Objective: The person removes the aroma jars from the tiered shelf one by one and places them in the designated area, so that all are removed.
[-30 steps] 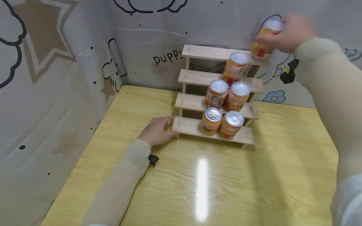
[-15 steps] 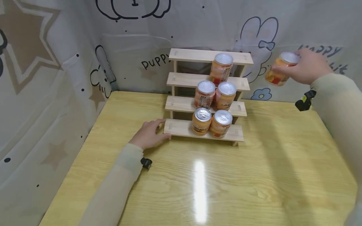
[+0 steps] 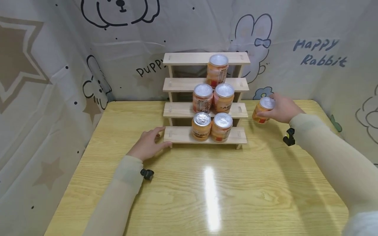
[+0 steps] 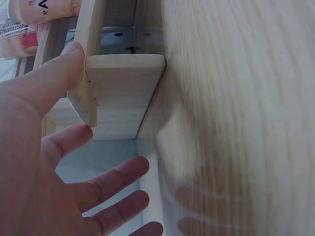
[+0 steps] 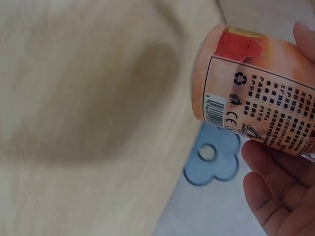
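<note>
My right hand (image 3: 282, 109) grips an orange-labelled can (image 3: 260, 114) with a silver lid, beside the right end of a stepped wooden shelf (image 3: 178, 135). In the right wrist view the can (image 5: 256, 93) hangs over the table, its barcode and printed label showing, with fingertips along its side. My left hand (image 3: 147, 143) holds the left end of the shelf's lowest step between thumb and index finger. The left wrist view shows the thumb on one edge of the board (image 4: 86, 64), the index fingertip at its corner, and the other fingers spread.
Two cans (image 3: 222, 131) stand on the lowest step, two (image 3: 223, 100) on the second and one (image 3: 217, 70) on the third; the top step (image 3: 186, 59) bears none. A printed cloth (image 3: 189, 29) hangs behind and beside the wood-grain table (image 3: 177, 190).
My right hand has carried the can from beside the top step down to just above the table, right of the shelf. My left hand stays at the shelf's end; the head view has shifted rightward.
</note>
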